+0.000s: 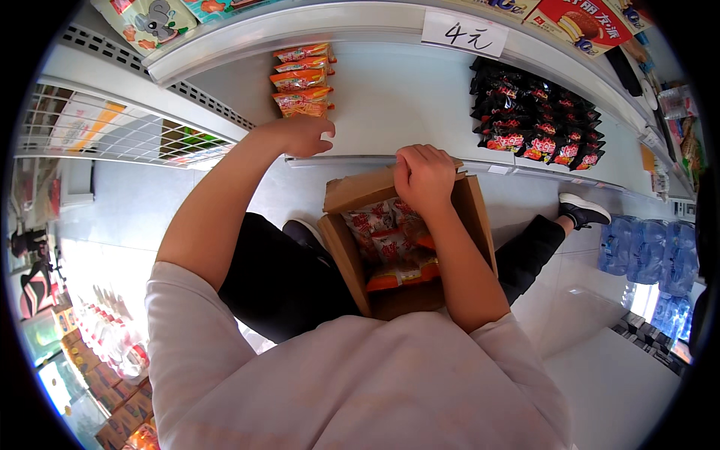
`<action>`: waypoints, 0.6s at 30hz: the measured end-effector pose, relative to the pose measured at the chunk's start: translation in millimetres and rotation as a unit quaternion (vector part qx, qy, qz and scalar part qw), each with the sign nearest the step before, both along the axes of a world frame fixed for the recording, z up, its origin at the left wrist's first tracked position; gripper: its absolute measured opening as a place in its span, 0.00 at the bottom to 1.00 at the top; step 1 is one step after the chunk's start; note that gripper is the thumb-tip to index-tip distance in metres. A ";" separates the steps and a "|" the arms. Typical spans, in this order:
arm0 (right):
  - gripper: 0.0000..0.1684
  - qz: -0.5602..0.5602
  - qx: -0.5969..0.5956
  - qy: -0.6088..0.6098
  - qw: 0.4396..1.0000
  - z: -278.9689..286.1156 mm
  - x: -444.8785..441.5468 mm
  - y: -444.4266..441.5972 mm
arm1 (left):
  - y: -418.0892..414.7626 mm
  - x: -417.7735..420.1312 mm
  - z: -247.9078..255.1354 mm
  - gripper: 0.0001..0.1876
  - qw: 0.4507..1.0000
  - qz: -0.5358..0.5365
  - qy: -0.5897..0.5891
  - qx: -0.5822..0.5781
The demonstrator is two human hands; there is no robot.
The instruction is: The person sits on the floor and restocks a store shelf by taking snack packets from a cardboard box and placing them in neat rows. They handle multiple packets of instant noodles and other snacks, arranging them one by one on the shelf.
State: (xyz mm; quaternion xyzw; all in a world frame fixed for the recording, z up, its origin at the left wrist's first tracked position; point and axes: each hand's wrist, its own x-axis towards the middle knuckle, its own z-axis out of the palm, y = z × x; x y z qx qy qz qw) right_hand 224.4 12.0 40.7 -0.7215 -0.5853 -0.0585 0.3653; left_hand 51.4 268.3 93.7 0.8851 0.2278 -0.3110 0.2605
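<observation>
On the lower white shelf [394,112], a short row of orange snack packets [302,95] stands at the left. My left hand [308,136] is just in front of the nearest packet, thumb and fingers apart, holding nothing; whether it touches the packet is hard to tell. Between my legs sits an open cardboard box [360,194], tilted towards me. My right hand [426,174] is closed over the upper edge of this box. Inside lie several white and red snack packets [388,233] and orange ones [405,275], partly covered by my right forearm.
Black snack packets [537,118] stand in rows farther right on the shelf. Above runs an upper shelf edge [360,25] with a handwritten price card [464,34]. A white wire rack [129,124] borders the left. Shrink-wrapped water bottles [644,250] stand on the floor at right.
</observation>
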 end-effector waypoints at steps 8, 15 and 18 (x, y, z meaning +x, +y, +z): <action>0.08 0.070 0.057 0.224 0.971 38.2 -0.9 -4.9 | -68.2 -7.4 69.3 0.24 0.996 -0.081 -0.043 0.022; 0.14 0.038 -0.331 0.139 0.932 92.8 -6.7 -79.9 | -68.2 -15.1 83.8 0.23 0.993 -0.102 -0.023 0.060; 0.22 0.062 -0.399 0.158 0.901 66.6 -11.9 -109.2 | -62.8 -17.7 84.5 0.21 0.993 -0.094 -0.001 0.073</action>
